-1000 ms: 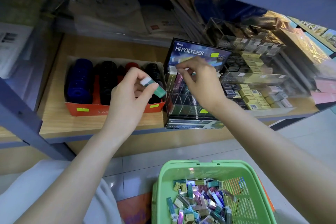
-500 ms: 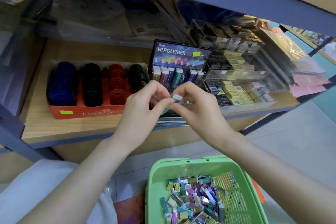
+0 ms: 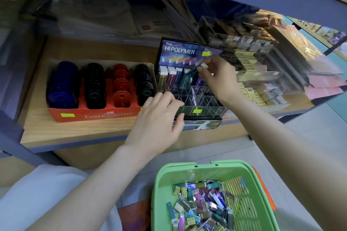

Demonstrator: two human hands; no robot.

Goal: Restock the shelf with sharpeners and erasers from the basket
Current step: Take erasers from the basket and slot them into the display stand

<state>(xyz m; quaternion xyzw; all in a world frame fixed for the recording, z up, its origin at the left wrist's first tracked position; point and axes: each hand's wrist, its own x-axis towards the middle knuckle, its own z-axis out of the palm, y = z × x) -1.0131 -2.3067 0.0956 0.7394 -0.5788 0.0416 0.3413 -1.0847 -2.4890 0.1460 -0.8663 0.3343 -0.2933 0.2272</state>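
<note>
My right hand [image 3: 218,78] pinches a teal eraser [image 3: 194,71] by its white end and holds it slanted over the back row of the black Hi-Polymer display box [image 3: 189,51]. Several erasers stand upright in that back row; the front cells are clear dividers with nothing in them. My left hand [image 3: 159,120] hovers in front of the box's left corner, fingers loosely curled, holding nothing. The green basket [image 3: 165,174] sits on the floor below, full of several loose erasers [image 3: 202,204].
An orange Faber-Castell carton [image 3: 93,115] with blue, black and red round sharpeners sits left of the display box on the wooden shelf [image 3: 75,129]. Clear acrylic racks [image 3: 244,56] of yellow and white erasers stand to the right. A blue shelf beam runs overhead.
Both hands met in front of the box, where the teal eraser passed from left hand to right. My right hand then carried it up to the back row; my left hand dropped lower, holding nothing.
</note>
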